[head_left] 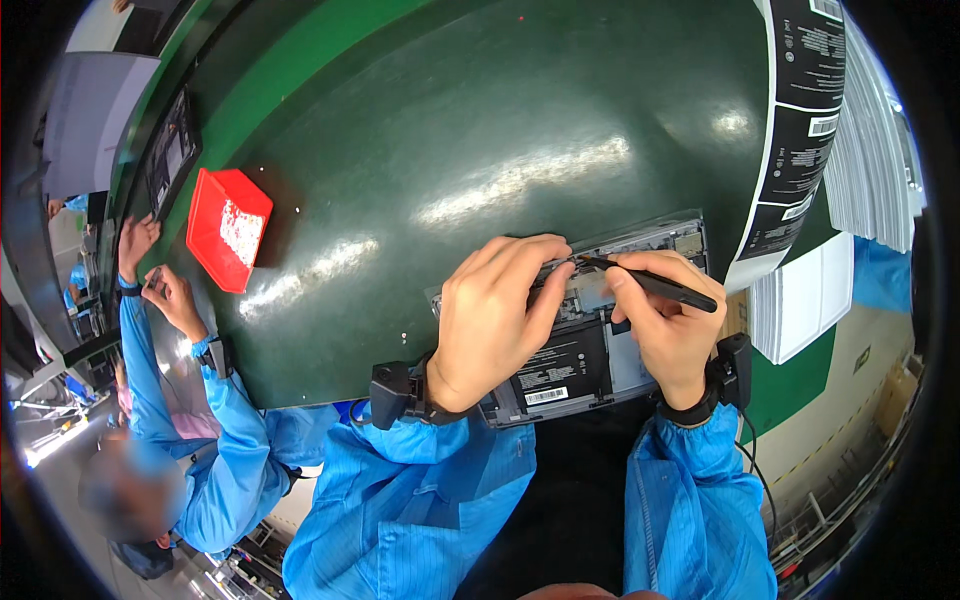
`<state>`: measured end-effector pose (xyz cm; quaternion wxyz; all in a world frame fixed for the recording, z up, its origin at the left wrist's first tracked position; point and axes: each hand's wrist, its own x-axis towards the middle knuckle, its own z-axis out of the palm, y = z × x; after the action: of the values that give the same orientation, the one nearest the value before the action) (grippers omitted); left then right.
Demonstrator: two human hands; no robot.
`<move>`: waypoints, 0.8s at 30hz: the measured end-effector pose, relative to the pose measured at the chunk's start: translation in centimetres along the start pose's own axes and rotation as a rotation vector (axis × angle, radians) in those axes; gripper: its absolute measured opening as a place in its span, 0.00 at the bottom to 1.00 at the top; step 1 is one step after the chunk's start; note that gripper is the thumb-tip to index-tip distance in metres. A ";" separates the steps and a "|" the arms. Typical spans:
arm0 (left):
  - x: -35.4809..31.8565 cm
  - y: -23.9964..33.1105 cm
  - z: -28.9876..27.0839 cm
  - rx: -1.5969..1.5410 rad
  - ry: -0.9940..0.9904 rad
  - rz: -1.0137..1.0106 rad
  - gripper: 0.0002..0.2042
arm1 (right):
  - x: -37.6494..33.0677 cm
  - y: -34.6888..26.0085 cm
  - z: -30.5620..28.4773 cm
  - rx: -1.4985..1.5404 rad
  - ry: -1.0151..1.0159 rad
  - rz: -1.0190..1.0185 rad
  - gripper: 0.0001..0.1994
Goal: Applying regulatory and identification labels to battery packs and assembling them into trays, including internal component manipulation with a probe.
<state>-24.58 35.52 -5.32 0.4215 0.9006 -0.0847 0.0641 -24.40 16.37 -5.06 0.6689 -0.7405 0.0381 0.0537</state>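
Observation:
An opened laptop base (620, 370) lies in front of me at the table's edge, its circuit parts and a black labelled battery (562, 372) exposed. My right hand (670, 320) grips a pair of black tweezers (670, 288), tips pointing left at the upper inner parts of the laptop. Over the laptop's left half, my left hand (500, 300) is curled, with thumb and index fingertips close together beside the tweezer tips. Whatever is between those fingertips is too small to make out. Both wrists wear black strapped devices.
A red bin (228, 230) with small white pieces stands at left on the green table (480, 110). Printed black label sheets (800, 130) and stacked white sheets (875, 150) line the right. At far left, a co-worker's hands (175, 300) are near another opened device (172, 150).

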 end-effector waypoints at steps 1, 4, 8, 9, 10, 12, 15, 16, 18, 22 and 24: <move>0.1 0.1 -0.1 -0.010 -0.019 -0.042 0.06 | 0.0 0.0 0.0 -0.016 -0.001 -0.011 0.07; 0.2 0.1 -0.5 -0.041 -0.097 -0.157 0.05 | -0.2 -0.1 0.0 -0.025 -0.009 0.017 0.07; 0.1 -0.2 -0.2 -0.024 -0.097 -0.098 0.07 | -0.1 -0.2 0.0 -0.016 -0.008 0.031 0.07; -0.1 -0.3 -0.1 -0.008 -0.071 -0.037 0.08 | -0.1 -0.2 0.0 -0.021 -0.004 0.035 0.07; -0.3 -0.4 0.1 0.089 -0.053 0.072 0.10 | -0.1 -0.2 0.0 -0.024 -0.014 0.033 0.07; -0.8 -0.6 0.3 0.277 -0.007 0.323 0.15 | -0.1 -0.2 -0.1 -0.025 -0.009 0.045 0.07; -1.4 -0.7 0.1 0.361 -0.047 0.381 0.21 | 0.0 0.0 -0.3 0.000 -0.016 0.052 0.07; -1.6 -0.7 0.0 0.387 -0.081 0.388 0.22 | -0.1 0.0 -0.4 0.036 0.008 0.042 0.07; -1.8 -0.5 -0.2 0.441 -0.124 0.396 0.23 | -0.1 0.0 -0.5 0.098 0.051 0.044 0.07; -1.8 -0.3 -0.4 0.468 -0.146 0.419 0.24 | -0.1 0.1 -0.5 0.032 -0.005 0.045 0.07; -1.7 -0.6 -0.5 0.455 -0.141 0.438 0.24 | -0.1 0.2 -0.4 -0.022 -0.011 -0.013 0.07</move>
<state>-26.13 36.43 -5.80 0.1787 0.9343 -0.2890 0.1078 -24.55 15.97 -5.22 0.6613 -0.7476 0.0290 0.0541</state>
